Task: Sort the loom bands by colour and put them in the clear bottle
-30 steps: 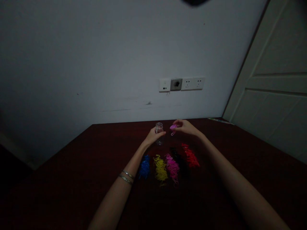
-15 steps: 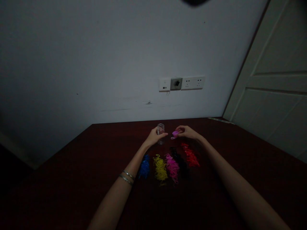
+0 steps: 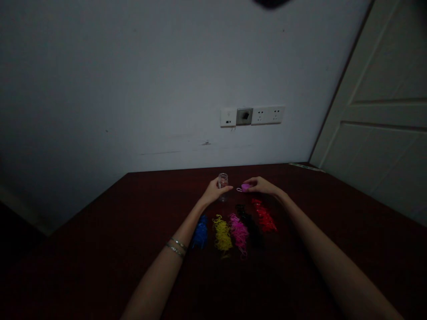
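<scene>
My left hand (image 3: pixel 213 192) is wrapped round a clear glass bottle (image 3: pixel 223 179), which stands upright with its mouth uncovered. To its right, my right hand (image 3: pixel 262 185) grips a pink bottle cap (image 3: pixel 246 187) with a pale loop sticking out to the left. Cap and bottle are apart. Nearer to me lie piles of small stringy bands: blue (image 3: pixel 200 232), yellow (image 3: pixel 222 233), pink (image 3: pixel 239 232), black (image 3: pixel 250 224) and red (image 3: pixel 264 215). The black pile is hard to make out against the dark wood.
The dark red-brown table (image 3: pixel 133 231) meets a pale wall (image 3: pixel 150 89) at the back. Sockets (image 3: pixel 251 116) are set in the wall above the table. A panelled door (image 3: pixel 383 111) rises at the right, and a thin flat strip (image 3: pixel 306 167) lies near the back right corner.
My right hand has come down and slightly right with the cap, whose loop has swung out to the left. The bottle in my left hand has shifted very little.
</scene>
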### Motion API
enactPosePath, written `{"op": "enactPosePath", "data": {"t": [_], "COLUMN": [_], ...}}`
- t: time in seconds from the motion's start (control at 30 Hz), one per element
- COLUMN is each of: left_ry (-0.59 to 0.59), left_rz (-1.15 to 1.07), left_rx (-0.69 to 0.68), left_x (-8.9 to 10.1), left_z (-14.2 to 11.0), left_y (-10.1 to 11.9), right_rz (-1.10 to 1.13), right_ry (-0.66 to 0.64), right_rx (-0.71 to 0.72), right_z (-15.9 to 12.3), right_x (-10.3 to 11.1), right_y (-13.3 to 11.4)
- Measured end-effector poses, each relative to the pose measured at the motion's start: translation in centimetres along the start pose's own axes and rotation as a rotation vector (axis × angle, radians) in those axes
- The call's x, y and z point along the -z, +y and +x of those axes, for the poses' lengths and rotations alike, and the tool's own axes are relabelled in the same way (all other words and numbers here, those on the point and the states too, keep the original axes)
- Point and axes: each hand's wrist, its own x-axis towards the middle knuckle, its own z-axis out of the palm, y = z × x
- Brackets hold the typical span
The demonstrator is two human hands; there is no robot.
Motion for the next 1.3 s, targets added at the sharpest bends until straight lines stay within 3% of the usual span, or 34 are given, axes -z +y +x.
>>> {"op": "enactPosePath", "data": {"t": [0.17,0.37,0.43,0.57,0.7,0.87,1.1,1.3], "left_ry": [-0.014,-0.003,-0.001,-0.013,-0.011,-0.006,-0.013,-0.020], "left_rz": [-0.001,0.003,0.005,0.013,0.032,0.029,0.014,-0.007], "left_rx": [0.001,0.027,0.026,0.013,0.008,0.013,0.055,0.056], "left_x": [0.0,-0.1,-0.1,0.0,0.1,0.1,0.0,0.1], "left_z": [-0.1,-0.3,-0.3,-0.2,-0.1,-0.2,-0.2,-0.3], "left_y": [-0.2,0.4,0.4,0.0,-0.3,-0.2,-0.1,0.0], "right_rz": [-0.077,-0.311,-0.346,-0.256,-0.191,-0.209,-0.354,-0.300], "right_ry": [0.048,0.378,0.414,0.228,0.069,0.147,0.328,0.210], "right_rx": [0.004,0.060,0.106,0.175,0.139,0.096,0.279,0.291], "right_z": [0.2,0.1,0.0,-0.2,-0.2,-0.1,0.0,0.1], "right_x": [0.3,1.3,1.5,1.4,0.8,0.3,0.3,0.1], "right_y": [0.5,1.1,1.1,1.1,1.1,1.1,0.2,0.6]}}
